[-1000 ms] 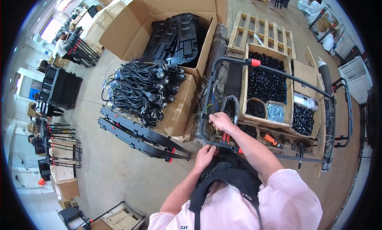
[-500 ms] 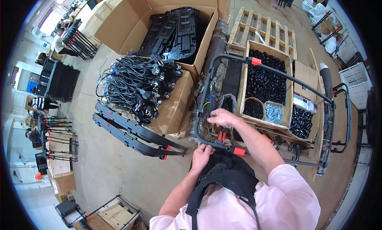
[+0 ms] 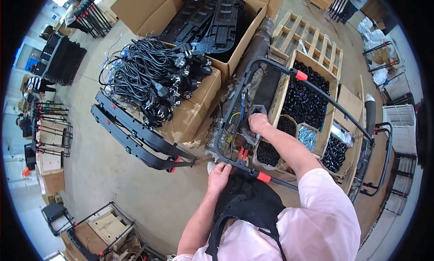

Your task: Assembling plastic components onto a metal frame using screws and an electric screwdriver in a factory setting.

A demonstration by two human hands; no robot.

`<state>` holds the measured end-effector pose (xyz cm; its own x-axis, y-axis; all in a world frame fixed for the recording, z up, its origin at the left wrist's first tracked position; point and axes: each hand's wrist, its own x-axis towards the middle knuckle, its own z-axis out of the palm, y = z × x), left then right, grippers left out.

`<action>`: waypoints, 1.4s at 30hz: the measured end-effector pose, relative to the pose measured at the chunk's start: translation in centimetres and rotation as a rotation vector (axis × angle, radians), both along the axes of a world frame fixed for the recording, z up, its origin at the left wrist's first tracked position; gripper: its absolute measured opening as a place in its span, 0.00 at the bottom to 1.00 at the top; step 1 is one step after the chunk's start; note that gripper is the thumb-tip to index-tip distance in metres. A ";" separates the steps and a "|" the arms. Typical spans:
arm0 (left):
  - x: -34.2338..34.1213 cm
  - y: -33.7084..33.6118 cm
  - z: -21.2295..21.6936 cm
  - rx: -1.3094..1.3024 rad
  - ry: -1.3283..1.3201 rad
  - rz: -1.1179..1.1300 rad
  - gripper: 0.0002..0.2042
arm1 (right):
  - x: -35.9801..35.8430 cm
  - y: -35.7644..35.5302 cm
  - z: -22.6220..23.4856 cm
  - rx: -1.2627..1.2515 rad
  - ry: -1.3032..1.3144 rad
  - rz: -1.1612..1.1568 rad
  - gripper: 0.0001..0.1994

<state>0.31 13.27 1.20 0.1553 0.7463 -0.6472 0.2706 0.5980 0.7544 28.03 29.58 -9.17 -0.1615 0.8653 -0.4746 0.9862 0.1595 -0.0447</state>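
A black tubular handle frame [image 3: 332, 101] with red sleeves lies across the bench in front of me. My left hand [image 3: 219, 177] is closed at its near left corner, thumb and fingers pinched on the tube. Blue and yellow-green wires [image 3: 242, 108] run along the frame's left side, inside the loop. Inside the loop too, my right hand [image 3: 258, 123] reaches down into a clear plastic bag [image 3: 248, 135] beside the wooden tray; its fingertips are hidden. A red-handled tool [image 3: 243, 155] stands close to the frame's near bar.
A wooden tray [image 3: 276, 98] holds black plastic parts, screws [image 3: 307, 136] and small black pieces [image 3: 267, 153]. To the left, power cords [image 3: 149, 78] are heaped on a cardboard box [image 3: 199, 114], with curved black bars [image 3: 135, 136] below. A large carton [image 3: 250, 32] holds black panels.
My right hand has moved from above the wires, right and forward, down into the plastic bag. My left hand stays at the frame's corner. The whole view has shifted slightly.
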 end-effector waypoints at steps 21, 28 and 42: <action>-0.3 -0.2 -2.2 0.004 -0.136 -0.021 0.13 | 0.4 -2.6 1.0 0.154 0.102 -0.263 0.12; -0.8 -0.2 -2.2 0.032 -0.183 0.000 0.14 | -1.1 -6.2 12.2 0.194 0.465 -0.573 0.16; -1.9 0.0 -6.3 0.200 -0.042 -0.141 0.18 | -7.2 -24.8 20.9 -0.094 1.488 -1.160 0.11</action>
